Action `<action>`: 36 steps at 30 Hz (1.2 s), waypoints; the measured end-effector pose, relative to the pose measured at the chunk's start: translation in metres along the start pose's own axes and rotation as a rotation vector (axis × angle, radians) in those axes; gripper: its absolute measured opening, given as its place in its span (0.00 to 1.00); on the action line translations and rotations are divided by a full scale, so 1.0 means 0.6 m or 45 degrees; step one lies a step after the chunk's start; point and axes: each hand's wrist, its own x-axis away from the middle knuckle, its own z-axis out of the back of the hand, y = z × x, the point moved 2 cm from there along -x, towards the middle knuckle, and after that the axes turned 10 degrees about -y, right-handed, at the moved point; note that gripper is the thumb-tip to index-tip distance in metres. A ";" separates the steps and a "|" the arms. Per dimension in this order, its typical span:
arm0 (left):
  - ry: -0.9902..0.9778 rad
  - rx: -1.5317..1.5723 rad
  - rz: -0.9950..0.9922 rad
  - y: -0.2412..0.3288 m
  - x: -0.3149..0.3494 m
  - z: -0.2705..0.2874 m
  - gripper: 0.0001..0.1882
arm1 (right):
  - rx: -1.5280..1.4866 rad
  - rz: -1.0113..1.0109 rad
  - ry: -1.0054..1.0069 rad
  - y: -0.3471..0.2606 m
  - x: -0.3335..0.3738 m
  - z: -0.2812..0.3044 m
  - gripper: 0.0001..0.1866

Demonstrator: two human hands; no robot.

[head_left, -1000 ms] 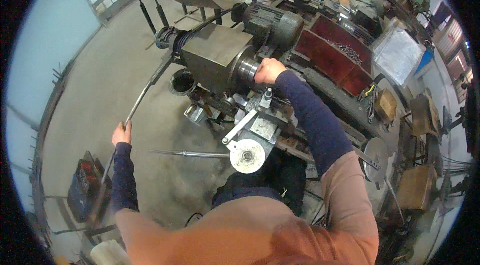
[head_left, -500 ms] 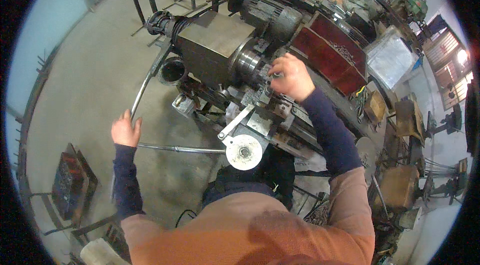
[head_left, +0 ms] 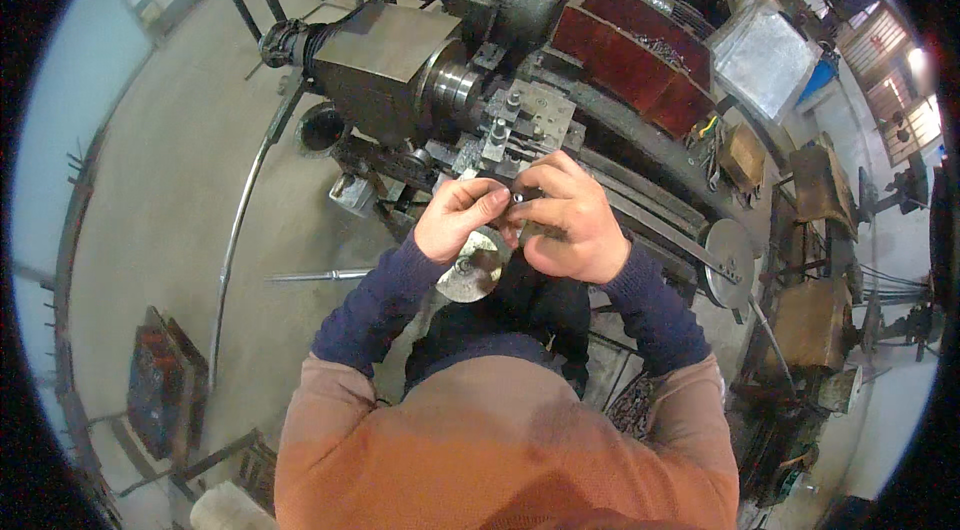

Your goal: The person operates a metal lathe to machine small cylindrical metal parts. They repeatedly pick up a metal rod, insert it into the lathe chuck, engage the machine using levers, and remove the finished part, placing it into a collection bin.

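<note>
My left hand (head_left: 460,218) and my right hand (head_left: 572,220) meet in front of the lathe's tool slide. Between their fingertips is a small round metal piece (head_left: 517,197), with what looks like a dark hole in its end. Both hands pinch at it; its full shape is hidden by the fingers. Just beyond the hands are the metal tool post bolts (head_left: 498,133) on the slide. The shiny round chuck (head_left: 452,87) of the lathe lies farther left. Below my left hand, a pale round disc (head_left: 470,275) is partly covered.
A long bent metal lever (head_left: 240,220) hangs left of the lathe, and a shorter rod (head_left: 318,276) juts leftward. Behind stand the motor (head_left: 505,2) and a red tray (head_left: 630,55) with metal shavings. At right are a wooden box (head_left: 742,158) and a round wheel (head_left: 730,260).
My left hand has left the long lever and come to the middle. My right hand has drawn back from near the chuck. Both now hold the small metal piece together.
</note>
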 end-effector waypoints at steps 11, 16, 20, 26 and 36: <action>-0.119 0.563 0.075 -0.038 0.008 -0.007 0.16 | -0.181 -0.077 0.222 -0.007 0.030 -0.029 0.16; -0.162 0.624 0.046 -0.051 0.006 0.002 0.16 | -0.202 -0.148 0.205 0.004 0.031 -0.040 0.16; -0.108 0.606 0.085 -0.049 0.007 0.004 0.16 | -0.215 -0.149 0.162 0.022 0.033 -0.047 0.16; 0.077 -0.030 0.122 -0.039 0.008 0.025 0.18 | -0.112 -0.244 0.032 0.020 0.030 -0.043 0.20; -0.100 -0.100 0.248 -0.023 0.000 0.029 0.16 | -0.208 -0.119 -0.009 0.030 0.030 -0.046 0.19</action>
